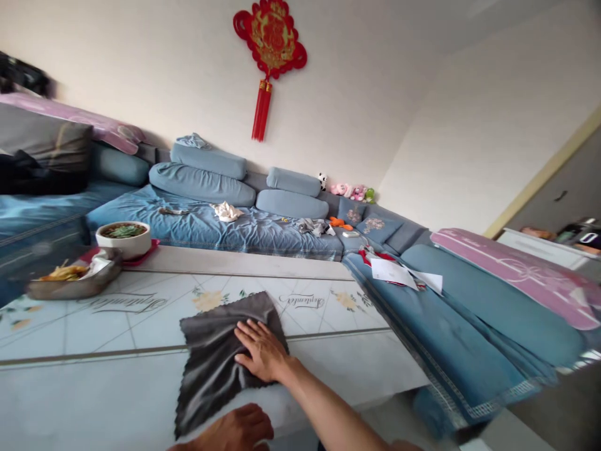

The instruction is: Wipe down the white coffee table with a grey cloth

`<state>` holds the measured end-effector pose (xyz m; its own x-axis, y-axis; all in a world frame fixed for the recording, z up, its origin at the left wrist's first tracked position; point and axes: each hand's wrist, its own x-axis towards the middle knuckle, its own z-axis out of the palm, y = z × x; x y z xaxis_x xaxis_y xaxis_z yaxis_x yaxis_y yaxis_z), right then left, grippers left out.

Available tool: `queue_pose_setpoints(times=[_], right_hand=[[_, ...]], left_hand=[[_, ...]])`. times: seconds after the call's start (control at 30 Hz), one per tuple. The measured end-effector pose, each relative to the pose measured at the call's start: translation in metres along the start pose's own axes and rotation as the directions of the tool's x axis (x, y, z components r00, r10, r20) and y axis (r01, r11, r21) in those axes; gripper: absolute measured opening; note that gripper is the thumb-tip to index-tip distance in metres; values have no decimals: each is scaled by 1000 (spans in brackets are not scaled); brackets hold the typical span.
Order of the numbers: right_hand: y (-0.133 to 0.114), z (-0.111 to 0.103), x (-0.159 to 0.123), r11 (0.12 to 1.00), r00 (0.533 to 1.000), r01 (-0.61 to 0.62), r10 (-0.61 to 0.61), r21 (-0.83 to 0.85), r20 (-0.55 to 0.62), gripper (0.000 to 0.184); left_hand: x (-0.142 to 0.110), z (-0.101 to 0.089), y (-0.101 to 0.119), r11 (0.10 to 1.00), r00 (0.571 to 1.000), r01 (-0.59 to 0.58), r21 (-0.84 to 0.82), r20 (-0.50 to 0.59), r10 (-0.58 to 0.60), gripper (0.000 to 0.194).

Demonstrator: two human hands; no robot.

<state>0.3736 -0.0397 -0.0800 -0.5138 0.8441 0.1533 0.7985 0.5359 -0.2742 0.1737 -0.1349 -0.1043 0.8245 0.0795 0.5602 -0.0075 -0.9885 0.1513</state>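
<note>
A dark grey cloth [206, 357] with a scalloped edge lies spread and wrinkled on the patterned table [117, 388]. My right hand [260, 351] presses flat on the cloth's right part, fingers stretched out. Close to the cloth's lower edge, at the bottom of the view, is my left hand [239, 429]. Its fingers curl downward, and their tips are hidden, so I cannot tell whether they grip anything.
A white pot with a succulent [123, 239] and a tray with food scraps [77, 275] stand at the table's far left. Blue-covered sofas [136, 213] run along the back and right. Papers [394, 274] lie on the right sofa.
</note>
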Motion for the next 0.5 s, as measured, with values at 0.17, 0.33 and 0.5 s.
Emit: queue_pose_setpoints(times=[0.17,0.33,0.5], right_hand=[[85,-80,-66,724,759,-651,631,-229,-162,67],[151,-153,-120,214,280,-954,888,-212,-364,89],[125,-113,-41,522,581,-811,771,-265,-259,74]], left_hand=[[6,-64,-9,971,970,241,4,39,-241,20],[-22,-80,-28,886,885,463,-20,-43,-464,34],[-54,-50,-38,865,868,496,74,-61,-492,50]])
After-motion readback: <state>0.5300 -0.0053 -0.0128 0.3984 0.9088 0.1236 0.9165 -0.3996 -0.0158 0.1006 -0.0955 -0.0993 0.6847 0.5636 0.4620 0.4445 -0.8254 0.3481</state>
